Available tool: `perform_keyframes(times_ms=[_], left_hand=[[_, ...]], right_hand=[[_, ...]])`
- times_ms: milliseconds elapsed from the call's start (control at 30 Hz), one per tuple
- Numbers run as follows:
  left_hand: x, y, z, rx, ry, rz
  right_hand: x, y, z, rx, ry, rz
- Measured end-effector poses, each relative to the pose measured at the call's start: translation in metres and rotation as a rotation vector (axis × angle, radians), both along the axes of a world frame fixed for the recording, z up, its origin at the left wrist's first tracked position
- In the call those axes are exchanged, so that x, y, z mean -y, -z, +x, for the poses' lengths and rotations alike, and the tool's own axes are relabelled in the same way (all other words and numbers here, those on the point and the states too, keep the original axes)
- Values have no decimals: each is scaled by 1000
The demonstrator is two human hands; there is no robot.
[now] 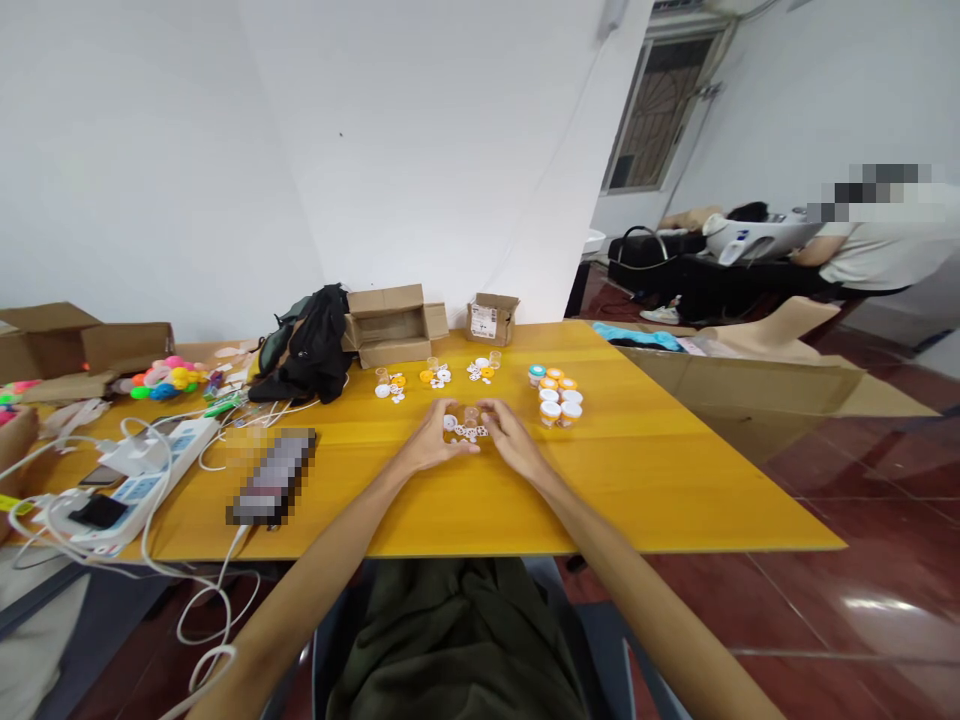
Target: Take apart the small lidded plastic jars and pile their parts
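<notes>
Both my hands rest on the yellow table, cupped around a small heap of white dice and a small clear cup. My left hand curls in from the left, fingers bent and touching the heap. My right hand curls in from the right, fingertips at the dice. Neither hand visibly lifts anything. Behind them lie three more little groups of dice with orange lids and clear cups. A cluster of small lidded pots stands to the right.
Open cardboard boxes and a black bag stand at the back. Power strips, white cables and a phone lie on the left, with colourful balls. Another person sits far right by a large flat cardboard.
</notes>
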State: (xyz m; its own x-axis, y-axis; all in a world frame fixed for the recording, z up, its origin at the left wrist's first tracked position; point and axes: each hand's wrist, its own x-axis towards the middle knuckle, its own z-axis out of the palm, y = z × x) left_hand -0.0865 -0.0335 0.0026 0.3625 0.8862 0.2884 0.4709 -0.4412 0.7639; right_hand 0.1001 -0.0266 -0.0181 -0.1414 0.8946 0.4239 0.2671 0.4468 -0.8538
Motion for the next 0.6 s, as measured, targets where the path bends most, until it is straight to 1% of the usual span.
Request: perform_keyframes(times_ms=[67, 100, 267, 333, 467, 600], left_hand=[[0, 1, 7, -8, -34, 19], [0, 1, 9, -24, -32, 35], [0, 0, 16, -105, 38, 153], [0, 0, 17, -128, 55, 179], [-3, -2, 25, -187, 74, 182], [-11, -1, 39, -252, 61, 204]], right_hand=[[1, -2, -1, -25, 58, 9], [2, -3, -1, -38, 89, 14], [5, -14, -2, -67, 210, 87], [7, -20, -2, -54, 239, 149], [11, -32, 3, -9, 293, 276], [8, -42, 19, 72, 378, 345]])
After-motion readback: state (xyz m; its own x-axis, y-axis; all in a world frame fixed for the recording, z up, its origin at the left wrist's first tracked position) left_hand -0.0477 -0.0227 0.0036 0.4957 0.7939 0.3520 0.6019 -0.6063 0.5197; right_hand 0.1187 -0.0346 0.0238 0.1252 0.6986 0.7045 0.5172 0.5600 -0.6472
